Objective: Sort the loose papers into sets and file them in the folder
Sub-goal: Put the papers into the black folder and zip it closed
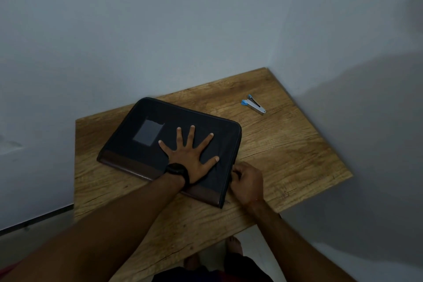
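The shut folder [128, 144] lies on the bench [286, 155]. The left hand [191, 162] presses it, fingers splayed; the right hand [246, 181] has its fingers pinched on the folder's edge (probably a zip). No loose papers show, so filing looks either finished or not begun.

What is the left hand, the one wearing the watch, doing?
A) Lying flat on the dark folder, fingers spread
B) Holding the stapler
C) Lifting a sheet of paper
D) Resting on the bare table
A: the left hand lies flat, fingers spread, on the closed folder; the stapler sits untouched farther back on the table.
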